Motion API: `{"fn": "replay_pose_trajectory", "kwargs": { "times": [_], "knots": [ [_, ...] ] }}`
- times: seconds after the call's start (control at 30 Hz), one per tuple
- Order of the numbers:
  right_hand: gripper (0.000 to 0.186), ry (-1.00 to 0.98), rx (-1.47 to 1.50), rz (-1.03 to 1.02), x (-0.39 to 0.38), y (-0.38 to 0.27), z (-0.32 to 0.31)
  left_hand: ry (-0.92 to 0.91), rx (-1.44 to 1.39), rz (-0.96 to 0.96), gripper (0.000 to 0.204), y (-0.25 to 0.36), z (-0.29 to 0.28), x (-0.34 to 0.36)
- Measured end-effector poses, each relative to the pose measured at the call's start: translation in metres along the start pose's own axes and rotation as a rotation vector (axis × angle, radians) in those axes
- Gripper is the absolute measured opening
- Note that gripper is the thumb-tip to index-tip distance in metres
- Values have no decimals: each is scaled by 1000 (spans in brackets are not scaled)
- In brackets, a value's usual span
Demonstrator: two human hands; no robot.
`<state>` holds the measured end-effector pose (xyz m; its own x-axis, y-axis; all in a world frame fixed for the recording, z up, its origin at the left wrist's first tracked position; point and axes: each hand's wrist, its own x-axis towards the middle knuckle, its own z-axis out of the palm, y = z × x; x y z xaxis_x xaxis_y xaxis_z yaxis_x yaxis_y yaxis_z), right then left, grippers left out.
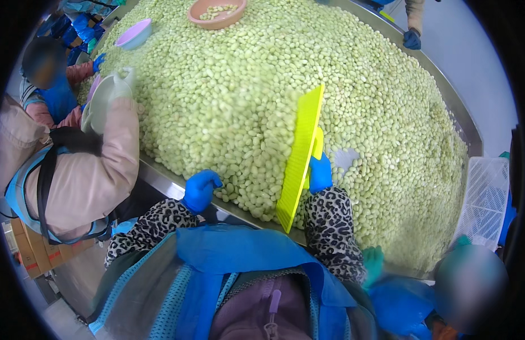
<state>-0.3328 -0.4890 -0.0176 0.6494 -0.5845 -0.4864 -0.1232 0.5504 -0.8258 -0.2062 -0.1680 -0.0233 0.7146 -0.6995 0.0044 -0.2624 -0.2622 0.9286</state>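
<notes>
My right hand (321, 172), in a blue glove, grips the handle on the back of a flat, yellow-green plastic scraper board (301, 156). The ribbed board stands on edge among pale green oval pieces (234, 113), which look like large beans or grapes. Its lower end is close to the table's near rim. By that rim, my left hand (200, 190), also gloved in blue, is closed with its fingers curled, and nothing shows in it. The heap of green pieces lies just beyond it.
A curved steel table rim (163, 180) bounds the heap. A pink bowl (217, 13) and a purple-and-blue basin (134, 34) sit on the far left. Co-workers stand left, one with a pale container (98, 105). A white crate (482, 195) and another person (409, 303) are right.
</notes>
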Motion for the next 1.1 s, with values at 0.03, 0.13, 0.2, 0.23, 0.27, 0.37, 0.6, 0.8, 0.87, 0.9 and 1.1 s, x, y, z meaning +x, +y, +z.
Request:
{"fn": "replay_pose_trajectory", "kwargs": {
  "times": [0.03,0.13,0.2,0.23,0.27,0.37,0.6,0.8,0.87,0.9,1.1],
  "knots": [
    [34,-25,8,-39,0,-3,7,14,68,43,26,1,-4,0],
    [35,-83,-26,-90,-16,-34,12,60,202,138,26,3,-13,-3],
    [39,-4,-170,-124,-9,-32,-23,95,221,150,26,2,-15,-11],
    [39,86,-229,-179,-24,-41,-21,107,263,162,25,0,-16,-14],
    [38,141,-228,-195,-34,-47,-22,117,307,175,25,-1,-15,-16],
    [36,181,-145,-274,-58,-58,-43,139,321,241,24,3,-12,-11],
    [55,381,-359,-396,-109,-66,-62,109,303,216,23,3,-12,-14],
    [49,495,-265,-431,-135,-65,-58,196,219,278,22,0,-8,-14],
    [43,478,-340,-450,-131,-64,-69,214,227,238,23,3,-8,-14],
    [43,458,-328,-462,-128,-67,-70,231,262,233,23,5,-9,-15],
    [44,310,-497,-515,-74,-73,-93,301,514,184,26,9,-8,-12]
  ]
}}
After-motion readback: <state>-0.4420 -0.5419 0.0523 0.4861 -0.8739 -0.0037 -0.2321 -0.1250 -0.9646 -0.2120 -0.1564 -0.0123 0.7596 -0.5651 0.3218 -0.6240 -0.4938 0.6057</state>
